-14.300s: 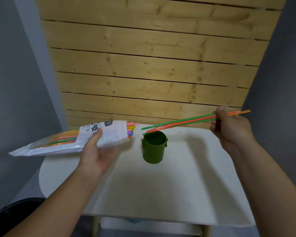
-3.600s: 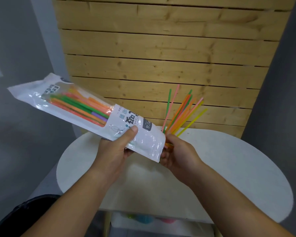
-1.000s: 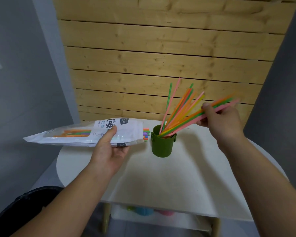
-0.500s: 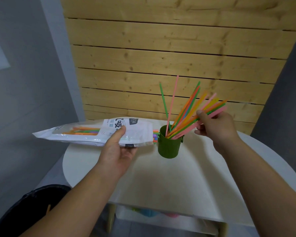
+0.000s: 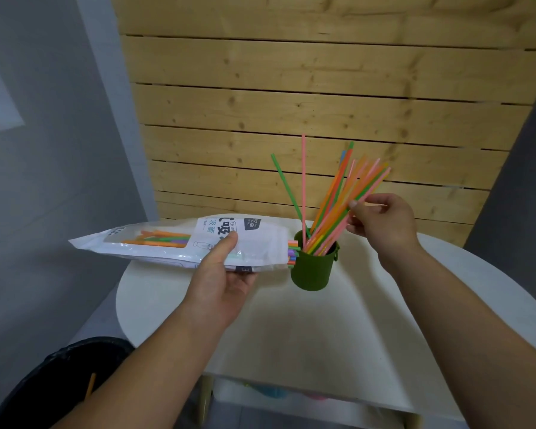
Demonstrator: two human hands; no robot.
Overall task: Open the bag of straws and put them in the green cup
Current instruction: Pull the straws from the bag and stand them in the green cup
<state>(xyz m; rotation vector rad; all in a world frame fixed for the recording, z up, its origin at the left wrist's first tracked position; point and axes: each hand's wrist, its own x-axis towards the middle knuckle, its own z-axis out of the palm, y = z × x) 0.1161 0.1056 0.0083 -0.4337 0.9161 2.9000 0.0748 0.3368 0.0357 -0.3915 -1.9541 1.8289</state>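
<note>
Head view: bag point(image 5: 180, 244) open, gripped by left hand point(image 5: 220, 284). Many straws point(image 5: 331, 205) upright in green cup point(image 5: 313, 270) on counter point(image 5: 338, 329); right hand point(image 5: 381, 219) pinching some. More remain in bag. Roughly halfway.

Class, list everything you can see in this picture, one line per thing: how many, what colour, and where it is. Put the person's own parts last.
green cup: one, dark green, standing on the table right of the bag's mouth.
straws in the cup: many, exact count unclear; pink, orange, green, yellow; fanned out, mostly leaning right.
bag: one, white with a clear window, held level above the table's left edge.
straws in the bag: several, mixed colours, tips poking out beside the cup.
table: one, white, rounded.
plank wall: one, pale wood, behind the table.
bin: one, black, lower left.
left hand: grips the bag.
right hand: fingers on the leaning straws.
</note>
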